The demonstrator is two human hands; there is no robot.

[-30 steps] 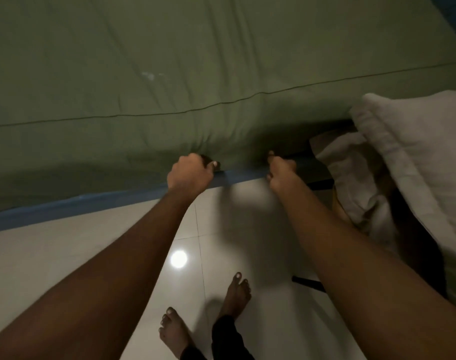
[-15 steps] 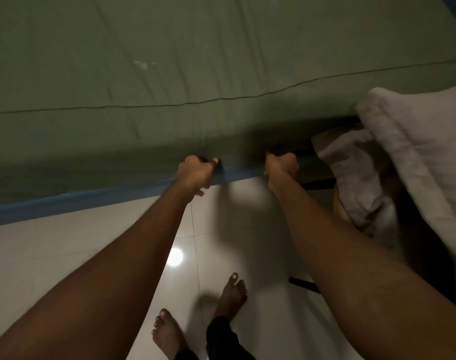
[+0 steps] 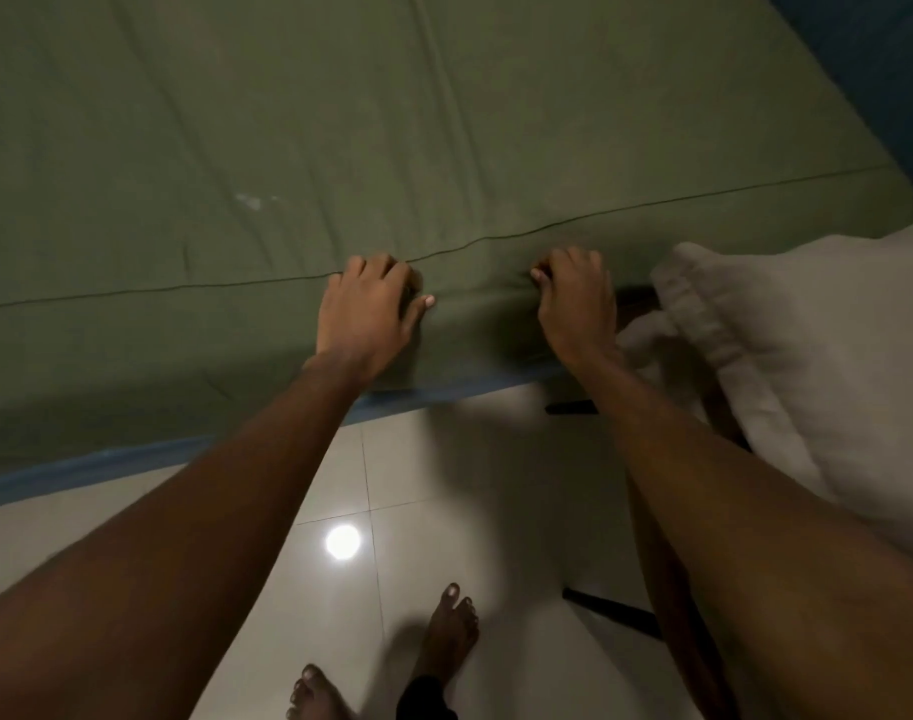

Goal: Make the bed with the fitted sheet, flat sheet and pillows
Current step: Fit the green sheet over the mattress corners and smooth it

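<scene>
A green fitted sheet [image 3: 444,122] covers the mattress and fills the upper half of the view, lightly creased, with a thin dark seam running along the top edge of the mattress's near side. Both of the person's hands are at that seam, near each other. The left hand [image 3: 366,309] lies against the side of the mattress with its fingers bent over the seam and the thumb stretched out flat on the cloth; whether it has any cloth gathered under the fingers cannot be told. The right hand [image 3: 574,293] has its fingers curled and pinches a small fold of the sheet between thumb and fingertips, with creases running from it. Below the sheet's lower edge a strip of blue mattress [image 3: 444,394] shows. To the right, just beside the right forearm, a white pillow [image 3: 807,356] rests off the bed, touching its corner. Underneath is a pale tiled floor [image 3: 236,511] with a bright round light reflection [image 3: 342,541], and the person's bare feet [image 3: 449,636] stand on it.
</scene>
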